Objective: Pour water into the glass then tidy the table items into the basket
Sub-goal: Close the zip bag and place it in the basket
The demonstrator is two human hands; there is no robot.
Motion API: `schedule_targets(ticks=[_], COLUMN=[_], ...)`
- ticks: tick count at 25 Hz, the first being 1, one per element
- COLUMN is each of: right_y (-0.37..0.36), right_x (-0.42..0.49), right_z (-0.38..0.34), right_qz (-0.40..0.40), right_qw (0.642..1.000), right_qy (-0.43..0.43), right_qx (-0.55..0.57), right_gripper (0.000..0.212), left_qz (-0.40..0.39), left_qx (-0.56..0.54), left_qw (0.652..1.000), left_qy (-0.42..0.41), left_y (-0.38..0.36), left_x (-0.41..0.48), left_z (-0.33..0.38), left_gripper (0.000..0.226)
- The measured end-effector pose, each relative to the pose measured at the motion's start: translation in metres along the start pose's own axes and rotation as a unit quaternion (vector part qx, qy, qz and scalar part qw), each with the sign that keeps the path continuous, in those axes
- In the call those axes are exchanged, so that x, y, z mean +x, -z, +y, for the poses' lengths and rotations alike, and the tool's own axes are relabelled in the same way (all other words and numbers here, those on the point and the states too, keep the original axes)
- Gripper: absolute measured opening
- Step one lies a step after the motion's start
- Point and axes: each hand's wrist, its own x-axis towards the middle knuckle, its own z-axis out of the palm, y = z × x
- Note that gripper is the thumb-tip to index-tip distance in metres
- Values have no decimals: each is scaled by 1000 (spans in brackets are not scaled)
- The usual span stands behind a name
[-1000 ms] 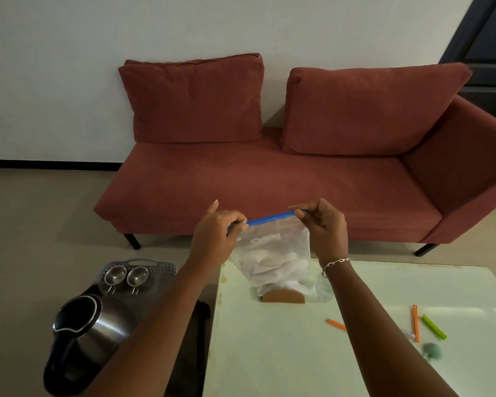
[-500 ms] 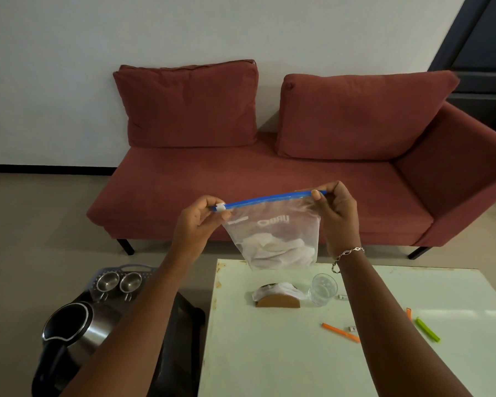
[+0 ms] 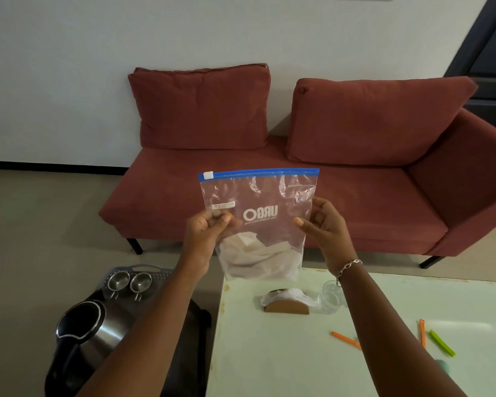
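Observation:
I hold a clear zip bag [image 3: 259, 222] with a blue seal strip upright above the table's far edge; white cloth or tissue lies in its bottom. My left hand [image 3: 209, 233] pinches its left side and my right hand [image 3: 324, 227] pinches its right side. Below it on the pale table [image 3: 269, 353] stand a clear glass [image 3: 331, 298] and a brown holder with white napkins [image 3: 287, 302]. A grey basket [image 3: 146, 270] with two steel cups [image 3: 129, 282] sits on a dark stool at the left, beside a steel kettle [image 3: 89, 330].
Orange clips [image 3: 345, 339] and a green clip [image 3: 441, 343] lie on the table's right part, with a small green object [image 3: 444, 366] near my right arm. A red sofa [image 3: 269, 196] stands behind the table.
Both hands slid down from the blue seal strip to the bag's sides, and the bag now faces me flat with the slider at the left end.

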Motion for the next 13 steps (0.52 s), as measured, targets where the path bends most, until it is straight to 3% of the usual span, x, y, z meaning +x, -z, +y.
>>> schedule_targets(ticks=[2, 4, 8, 13], right_y=[-7, -15, -34, -74], right_x=[-1, -1, -1, 0], right_z=[5, 7, 10, 16], right_qz=[4, 17, 25, 6], right_qw=[1000, 999, 999, 998], right_qy=[-12, -19, -26, -45], right_qx=[-28, -29, -18, -43], right_gripper=[10, 19, 17, 22], left_qz=[1, 11, 45, 30], left_qx=[-5, -4, 36, 129], left_qw=[1000, 1000, 998, 991], left_qy=[8, 9, -6, 13], left_y=[7, 18, 42, 88], left_x=[0, 1, 5, 12], left_z=[0, -1, -1, 8], left_gripper=[15, 12, 14, 13])
